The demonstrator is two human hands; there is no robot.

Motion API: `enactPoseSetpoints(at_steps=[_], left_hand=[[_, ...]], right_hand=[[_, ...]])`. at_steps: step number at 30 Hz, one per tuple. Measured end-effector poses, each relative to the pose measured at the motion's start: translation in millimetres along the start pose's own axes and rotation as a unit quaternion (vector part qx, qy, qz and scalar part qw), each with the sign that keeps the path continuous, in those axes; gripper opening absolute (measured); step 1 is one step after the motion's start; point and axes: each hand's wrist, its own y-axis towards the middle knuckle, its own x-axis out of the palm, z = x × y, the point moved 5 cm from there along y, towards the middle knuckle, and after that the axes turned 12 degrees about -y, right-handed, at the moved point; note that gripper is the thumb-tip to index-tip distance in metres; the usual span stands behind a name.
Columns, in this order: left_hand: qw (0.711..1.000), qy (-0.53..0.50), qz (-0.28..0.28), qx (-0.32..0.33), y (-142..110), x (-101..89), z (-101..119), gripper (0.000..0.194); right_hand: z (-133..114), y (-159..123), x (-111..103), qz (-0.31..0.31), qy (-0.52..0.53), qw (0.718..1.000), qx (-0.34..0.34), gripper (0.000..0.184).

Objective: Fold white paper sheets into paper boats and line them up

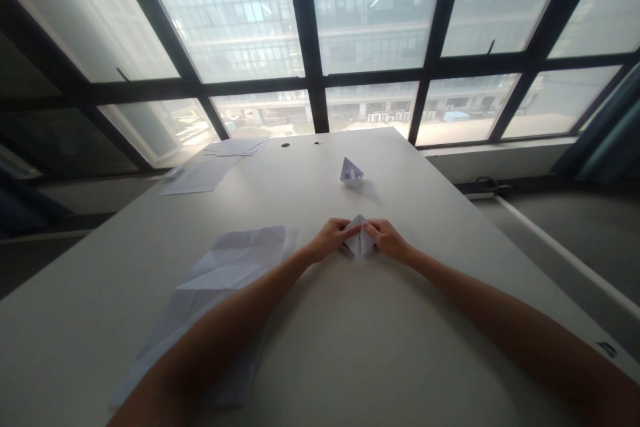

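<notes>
Between my two hands is a small piece of folded white paper (359, 246), diamond-shaped with a crease or slit down its middle. My left hand (334, 238) grips its left corner, thumb on top. On the right corner, my right hand (387, 238) pinches it in the same way, thumb over the face. The fingers beneath the paper are mostly hidden. Just beyond my hands, a folded paper boat (352, 173) stands on the white table (400, 320), touching neither hand.
Creased white sheets (225, 273) lie partly under my left forearm. Farther back on the left are more flat papers (205, 173). Near the far edge are dark round holes (285, 145). A small dark object (607, 348) sits by the right edge. Large framed windows (370, 7) rise behind the table.
</notes>
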Motion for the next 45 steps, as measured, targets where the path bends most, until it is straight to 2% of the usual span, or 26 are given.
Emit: enactPoseSetpoints(at_steps=[4,11,13,15,19,23,29,33,37,39,45], left_hand=[[0.999,0.015,-0.036,-0.002,-2.9,3.7,2.4,0.057],[0.998,0.033,-0.054,-0.022,-2.6,6.3,-1.3,0.053],[0.999,0.011,-0.035,-0.018,-2.7,5.4,-0.7,0.053],[1.000,-0.028,0.012,-0.005,-3.1,1.2,1.3,0.051],[0.986,-0.134,0.102,0.001,-4.3,-8.5,1.6,0.048],[0.981,-0.158,0.111,-0.004,-4.0,-9.1,0.4,0.047],[0.987,-0.130,0.090,0.007,-3.0,-5.9,0.9,0.044],[0.991,-0.111,0.081,0.006,-3.7,-5.7,2.1,0.042],[0.992,-0.099,0.073,-0.003,-5.9,-5.4,4.3,0.043],[0.995,-0.084,0.046,-0.013,-6.3,-2.8,5.1,0.044],[0.999,-0.028,-0.043,-0.005,-5.9,4.8,8.6,0.044]], right_hand=[[-3.6,-2.0,-4.6,0.048,-0.019,0.999,-0.013,0.037],[-5.9,-6.0,-5.7,0.067,-0.019,0.997,-0.017,0.037],[-6.9,-6.3,-7.5,0.073,-0.006,0.997,-0.020,0.039],[-6.9,-6.4,-9.4,0.070,0.009,0.997,-0.009,0.039],[-5.3,-7.0,-6.6,0.009,-0.003,1.000,0.019,0.039],[-3.8,-8.1,-2.3,-0.029,-0.019,0.999,0.011,0.034],[-5.6,-8.4,-4.7,-0.013,0.006,1.000,0.017,0.026],[-8.7,-7.6,-4.5,-0.014,0.017,1.000,0.018,0.031],[-7.8,-7.3,-11.6,0.048,0.028,0.998,0.026,0.036],[-6.8,-7.9,-15.3,0.077,0.048,0.995,0.029,0.037],[-7.7,-8.3,-12.5,0.059,0.031,0.998,0.003,0.039]])
